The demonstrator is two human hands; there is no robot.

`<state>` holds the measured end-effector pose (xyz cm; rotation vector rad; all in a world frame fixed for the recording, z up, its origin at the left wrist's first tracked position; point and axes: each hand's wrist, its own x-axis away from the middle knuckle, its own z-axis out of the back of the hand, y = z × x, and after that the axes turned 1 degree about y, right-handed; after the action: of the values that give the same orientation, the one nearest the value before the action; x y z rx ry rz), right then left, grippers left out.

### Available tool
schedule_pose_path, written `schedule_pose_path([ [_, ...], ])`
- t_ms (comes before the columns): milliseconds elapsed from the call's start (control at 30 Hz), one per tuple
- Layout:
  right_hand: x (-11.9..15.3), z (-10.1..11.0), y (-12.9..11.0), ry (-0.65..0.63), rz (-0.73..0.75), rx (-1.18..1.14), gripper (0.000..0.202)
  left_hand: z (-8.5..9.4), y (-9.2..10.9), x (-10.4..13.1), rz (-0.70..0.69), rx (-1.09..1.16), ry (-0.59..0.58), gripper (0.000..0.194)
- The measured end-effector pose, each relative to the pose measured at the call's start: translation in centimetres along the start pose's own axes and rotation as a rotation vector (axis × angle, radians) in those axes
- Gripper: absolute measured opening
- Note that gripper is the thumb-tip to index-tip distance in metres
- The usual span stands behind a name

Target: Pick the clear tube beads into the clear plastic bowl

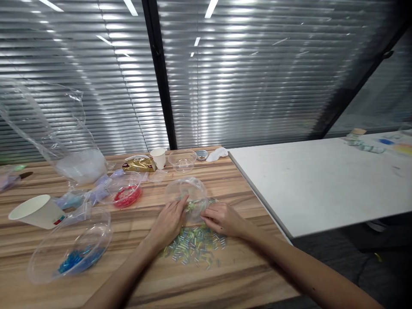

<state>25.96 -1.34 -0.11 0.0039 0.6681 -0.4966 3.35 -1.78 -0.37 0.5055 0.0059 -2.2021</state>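
A clear plastic bowl (183, 184) stands on the wooden table in front of me, with yellow-green tube beads (192, 206) in it. My left hand (170, 218) grips its near left side, one finger reaching over the rim. At the bowl's right edge, my right hand (222, 219) is closed, thumb and fingers pressed together; whatever lies between them is too small to make out. Below both hands, many loose yellow, green and bluish tube beads (193, 244) are spread on the tabletop.
Left are a clear bowl of blue beads (72, 262), a tilted paper cup (38, 212) and a bowl with red beads (128, 196). Behind stand a gold packet (139, 163), a paper cup (159, 158) and a clear bowl (182, 161). A white table (322, 184) adjoins at right.
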Motion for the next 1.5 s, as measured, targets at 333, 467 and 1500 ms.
schedule_pose_path([
  [333, 0.02, 0.58, 0.26, -0.007, -0.029, -0.007, 0.021, 0.56, 0.28, 0.17, -0.033, 0.021, -0.039, 0.048],
  [467, 0.13, 0.64, 0.38, -0.002, -0.035, -0.010, 0.020, 0.83, 0.52, 0.06, -0.038, 0.043, -0.050, 0.054],
  [1500, 0.34, 0.80, 0.08, 0.026, -0.025, -0.025, 0.022, 0.76, 0.65, 0.34, -0.059, 0.033, -0.089, 0.046],
])
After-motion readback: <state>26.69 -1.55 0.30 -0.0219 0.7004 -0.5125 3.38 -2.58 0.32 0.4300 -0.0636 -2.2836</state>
